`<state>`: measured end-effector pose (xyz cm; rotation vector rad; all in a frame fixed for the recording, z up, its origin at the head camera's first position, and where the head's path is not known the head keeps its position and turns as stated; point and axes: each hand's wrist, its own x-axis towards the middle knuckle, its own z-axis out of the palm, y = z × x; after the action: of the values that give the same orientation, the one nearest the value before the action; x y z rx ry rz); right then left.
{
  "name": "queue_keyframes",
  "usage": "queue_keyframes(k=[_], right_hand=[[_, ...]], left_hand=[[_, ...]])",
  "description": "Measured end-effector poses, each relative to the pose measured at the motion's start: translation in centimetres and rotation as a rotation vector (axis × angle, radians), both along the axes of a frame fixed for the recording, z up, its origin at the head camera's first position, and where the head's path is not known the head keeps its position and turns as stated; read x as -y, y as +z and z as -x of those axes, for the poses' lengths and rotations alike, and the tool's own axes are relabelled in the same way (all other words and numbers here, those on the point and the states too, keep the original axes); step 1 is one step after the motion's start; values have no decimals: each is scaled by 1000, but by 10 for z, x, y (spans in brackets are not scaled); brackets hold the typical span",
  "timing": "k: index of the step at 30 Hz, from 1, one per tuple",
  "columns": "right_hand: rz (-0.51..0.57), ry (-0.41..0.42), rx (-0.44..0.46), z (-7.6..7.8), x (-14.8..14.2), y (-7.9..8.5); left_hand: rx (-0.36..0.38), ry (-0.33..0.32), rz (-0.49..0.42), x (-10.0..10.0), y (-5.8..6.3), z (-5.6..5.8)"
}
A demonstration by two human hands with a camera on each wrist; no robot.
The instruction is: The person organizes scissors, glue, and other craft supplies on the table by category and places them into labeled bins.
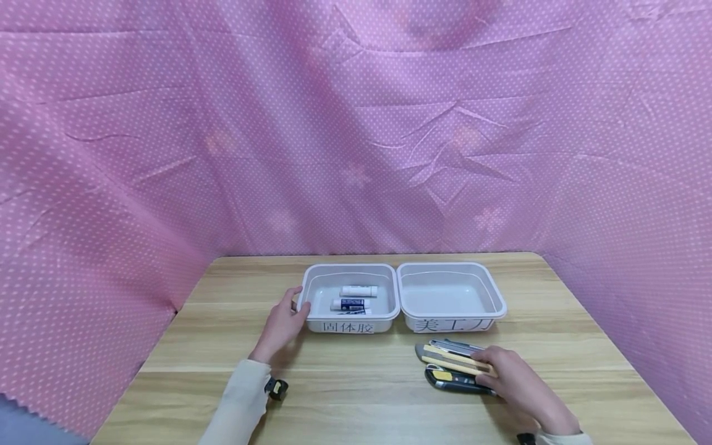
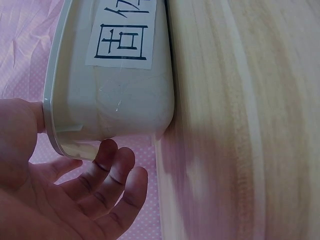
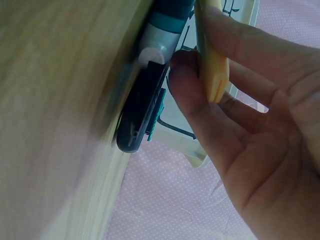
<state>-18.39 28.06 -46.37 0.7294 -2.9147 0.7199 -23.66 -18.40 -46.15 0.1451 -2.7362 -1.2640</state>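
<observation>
At the left end of a white plastic box (image 1: 384, 326), my left hand (image 1: 282, 324) grips the rim; in the left wrist view the thumb lies at the rim and the other fingers curl beside the end wall. Several glue sticks (image 1: 351, 304) lie inside this box. My right hand (image 1: 514, 378) pinches a yellow utility knife (image 3: 216, 75) between thumb and fingers, just above the table. Close beside it are a silver-grey utility knife (image 1: 457, 346) and a black utility knife with a yellow patch (image 1: 458, 382). The fingertips partly hide the knives' right ends.
A second white box (image 1: 450, 264) stands against the right side of the first, with no items seen in it. Both carry paper labels with black characters on their front walls. The wooden table (image 1: 356, 383) ends at a pink dotted curtain (image 1: 356, 154).
</observation>
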Motion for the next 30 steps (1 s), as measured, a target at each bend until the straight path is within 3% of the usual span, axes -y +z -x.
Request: queue_keyframes(k=[10,30], right_hand=[[-35,-36,2,0,0,3],[69,32,-433,0,3,14]], left_hand=[[6,4,-4,1,-2,1],[2,-7,-16,1,-2,1]])
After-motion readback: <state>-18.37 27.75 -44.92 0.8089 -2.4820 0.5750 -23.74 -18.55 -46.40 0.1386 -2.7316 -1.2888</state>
